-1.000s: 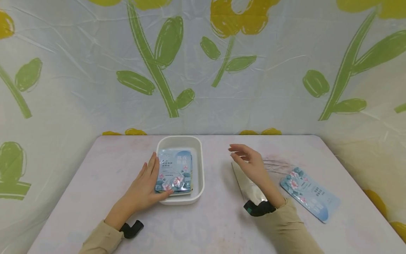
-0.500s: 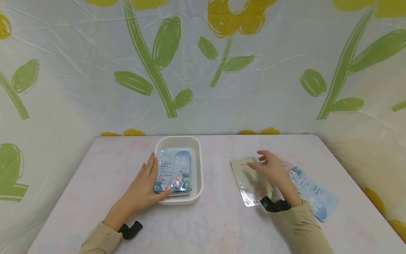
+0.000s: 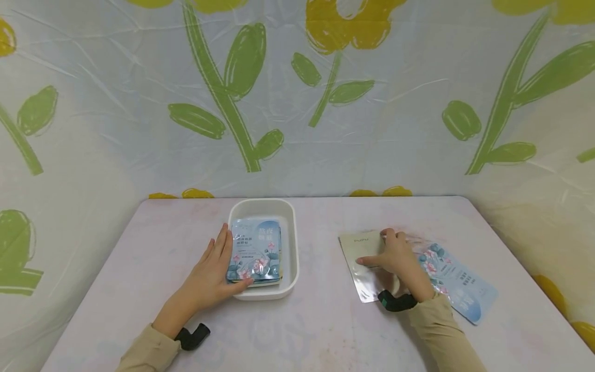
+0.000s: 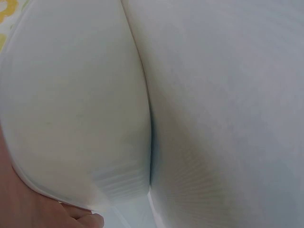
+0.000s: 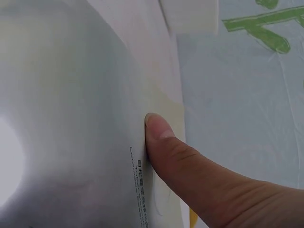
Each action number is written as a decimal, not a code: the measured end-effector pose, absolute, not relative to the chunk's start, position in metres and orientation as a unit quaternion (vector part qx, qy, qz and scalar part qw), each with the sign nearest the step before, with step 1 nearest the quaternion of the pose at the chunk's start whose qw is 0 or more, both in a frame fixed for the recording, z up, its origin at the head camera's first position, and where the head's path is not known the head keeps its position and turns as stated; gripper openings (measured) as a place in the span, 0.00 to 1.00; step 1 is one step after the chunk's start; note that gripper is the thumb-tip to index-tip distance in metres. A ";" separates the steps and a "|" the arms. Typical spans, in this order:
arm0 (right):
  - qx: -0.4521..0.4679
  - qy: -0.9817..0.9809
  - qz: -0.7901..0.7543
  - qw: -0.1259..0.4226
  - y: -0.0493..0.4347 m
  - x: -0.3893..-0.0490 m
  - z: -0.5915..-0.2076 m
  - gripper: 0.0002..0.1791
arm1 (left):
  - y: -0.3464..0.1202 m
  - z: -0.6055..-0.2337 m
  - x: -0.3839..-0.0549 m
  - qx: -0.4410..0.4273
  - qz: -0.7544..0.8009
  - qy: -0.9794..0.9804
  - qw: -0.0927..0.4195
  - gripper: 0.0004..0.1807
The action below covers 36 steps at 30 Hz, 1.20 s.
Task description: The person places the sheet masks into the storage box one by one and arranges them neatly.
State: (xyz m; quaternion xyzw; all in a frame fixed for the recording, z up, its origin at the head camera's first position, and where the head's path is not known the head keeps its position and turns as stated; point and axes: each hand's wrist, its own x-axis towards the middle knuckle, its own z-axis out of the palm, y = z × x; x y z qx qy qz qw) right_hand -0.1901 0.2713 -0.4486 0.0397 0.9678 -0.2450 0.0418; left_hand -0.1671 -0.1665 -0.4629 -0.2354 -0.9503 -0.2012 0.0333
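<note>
In the head view, the left hand (image 3: 206, 276) rests against the left side of a white tray (image 3: 292, 258). Its fingers are straight, and its thumb lies across the front left corner. Inside the tray is a stack of flat sachets, with a blue flowered sachet (image 3: 255, 250) on top. The right hand (image 3: 402, 261) reaches over a silver sachet (image 3: 364, 281) on the table. In the right wrist view, its extended thumb (image 5: 190, 166) touches the silver sachet's printed face; the other fingers are hidden there. In the left wrist view, fingers (image 4: 80, 218) show beside the tray's outer wall (image 4: 76, 95).
Another blue flowered sachet (image 3: 457, 284) lies slantwise to the right, near the right forearm. The pale table (image 3: 307, 336) ends at a back edge against a flower-print curtain (image 3: 390, 139). Both wrists wear black camera mounts.
The right hand has moved right from the silver sachet's upper left and come down onto it. The left hand and tray have stayed in place.
</note>
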 end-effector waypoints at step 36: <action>0.014 0.892 -0.452 -0.020 0.298 -0.207 -0.484 0.20 | -0.166 -0.460 -0.165 -0.226 -0.203 -0.953 0.022 0.67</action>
